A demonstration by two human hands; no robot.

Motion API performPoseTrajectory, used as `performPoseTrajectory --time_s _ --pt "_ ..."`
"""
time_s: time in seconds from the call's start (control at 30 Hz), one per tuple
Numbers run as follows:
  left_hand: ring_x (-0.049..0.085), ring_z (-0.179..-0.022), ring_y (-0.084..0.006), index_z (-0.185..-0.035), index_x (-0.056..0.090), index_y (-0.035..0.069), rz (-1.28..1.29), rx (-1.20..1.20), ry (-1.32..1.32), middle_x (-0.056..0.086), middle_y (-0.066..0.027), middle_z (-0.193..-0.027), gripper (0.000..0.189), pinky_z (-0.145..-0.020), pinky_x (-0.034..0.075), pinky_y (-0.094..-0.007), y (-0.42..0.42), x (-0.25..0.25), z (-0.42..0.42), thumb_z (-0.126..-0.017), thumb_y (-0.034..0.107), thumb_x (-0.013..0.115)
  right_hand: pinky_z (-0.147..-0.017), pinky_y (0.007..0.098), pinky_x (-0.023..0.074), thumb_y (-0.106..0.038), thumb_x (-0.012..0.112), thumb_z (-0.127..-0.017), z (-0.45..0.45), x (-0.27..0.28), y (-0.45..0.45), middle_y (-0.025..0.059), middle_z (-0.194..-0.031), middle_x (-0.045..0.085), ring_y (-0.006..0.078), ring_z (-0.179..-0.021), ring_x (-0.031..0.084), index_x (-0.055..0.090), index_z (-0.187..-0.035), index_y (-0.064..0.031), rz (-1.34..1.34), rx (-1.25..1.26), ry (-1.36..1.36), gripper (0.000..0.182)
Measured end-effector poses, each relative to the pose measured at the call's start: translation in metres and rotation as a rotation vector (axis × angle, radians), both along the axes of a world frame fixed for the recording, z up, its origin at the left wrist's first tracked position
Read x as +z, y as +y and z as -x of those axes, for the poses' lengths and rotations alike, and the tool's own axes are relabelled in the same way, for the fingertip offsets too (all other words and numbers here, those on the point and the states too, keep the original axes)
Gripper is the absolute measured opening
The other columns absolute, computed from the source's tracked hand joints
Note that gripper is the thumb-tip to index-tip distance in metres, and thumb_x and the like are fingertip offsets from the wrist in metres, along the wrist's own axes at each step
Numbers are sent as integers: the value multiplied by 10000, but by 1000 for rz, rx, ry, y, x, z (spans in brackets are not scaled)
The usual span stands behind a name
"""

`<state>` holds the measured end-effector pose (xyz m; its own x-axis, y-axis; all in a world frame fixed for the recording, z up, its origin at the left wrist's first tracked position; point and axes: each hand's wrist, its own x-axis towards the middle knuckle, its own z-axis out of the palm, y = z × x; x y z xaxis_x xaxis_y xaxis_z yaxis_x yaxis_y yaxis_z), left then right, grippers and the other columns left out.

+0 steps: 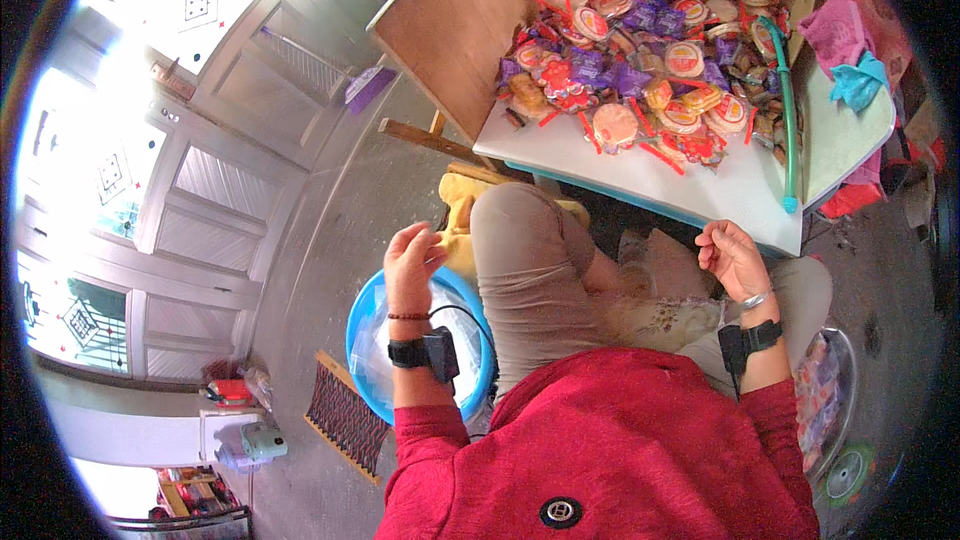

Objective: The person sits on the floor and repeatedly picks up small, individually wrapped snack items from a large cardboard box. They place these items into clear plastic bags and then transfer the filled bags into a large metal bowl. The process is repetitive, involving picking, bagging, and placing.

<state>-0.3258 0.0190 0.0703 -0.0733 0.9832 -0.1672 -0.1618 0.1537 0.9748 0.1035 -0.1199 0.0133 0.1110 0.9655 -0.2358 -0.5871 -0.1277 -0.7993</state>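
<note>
My left hand (414, 259) is raised over the rim of a blue basin (355, 360) that holds clear plastic bags (375, 349); its fingers are curled, and whether something thin is between them cannot be told. My right hand (729, 255) hangs near the front edge of a white table (750, 202), fingers bent, thumb near the index finger, no object plainly visible in it. On the table lies a large heap of wrapped snacks (615, 124), some pale and round, others in purple wrappers. A green plastic tube (791, 135) lies along the heap's right side.
Wooden boards (450, 37) wall the table's left side. Pink cloth (834, 34) and blue cloth (859, 82) hang over its right edge. Yellow cloth (459, 229) lies on a stool by my knee. A woven stool (345, 416) stands left, a clear bag of packets (821, 397) right.
</note>
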Motion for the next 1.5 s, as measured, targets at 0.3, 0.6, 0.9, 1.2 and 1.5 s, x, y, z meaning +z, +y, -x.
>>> performPoseTrajectory --time_s 0.3,0.6,0.9,1.2,1.5 --pt "550 -427 -163 -619 591 -10 511 -174 945 564 -80 -525 305 -438 458 -282 -32 -73 87 -734 265 654 -611 258 473 -161 534 -873 -8 -13 2 61 -860 614 124 -680 580 538 -974 -61 23 -30 49 143" --pt "574 -430 -201 -567 628 -15 460 -462 1287 582 -127 -509 347 -488 474 -324 -43 -90 71 -674 315 637 -601 255 474 -164 536 -875 -6 -14 4 62 -864 613 124 -670 579 542 -966 -57 38 -31 56 141" --pt "575 -480 -154 -697 595 -36 409 -145 871 595 -97 -583 210 -439 465 -271 -34 -73 87 -763 163 597 -595 252 486 -162 550 -867 -7 -18 4 61 -838 615 123 -660 581 550 -956 -56 49 -38 42 139" --pt "538 -581 -87 -774 548 22 -146 -108 445 569 -24 -669 137 -528 455 -207 -13 32 -15 -859 128 564 -599 270 493 -169 578 -852 1 -17 7 73 -851 630 147 -663 602 567 -930 -58 156 -7 -3 136" --pt "575 -835 -145 -963 553 42 37 -976 -300 601 -48 -882 105 -778 463 -294 -27 51 -181 -896 96 493 -878 394 442 -438 439 -904 4 -15 3 131 -1208 507 234 -1085 518 412 -1256 -39 72 287 101 533"
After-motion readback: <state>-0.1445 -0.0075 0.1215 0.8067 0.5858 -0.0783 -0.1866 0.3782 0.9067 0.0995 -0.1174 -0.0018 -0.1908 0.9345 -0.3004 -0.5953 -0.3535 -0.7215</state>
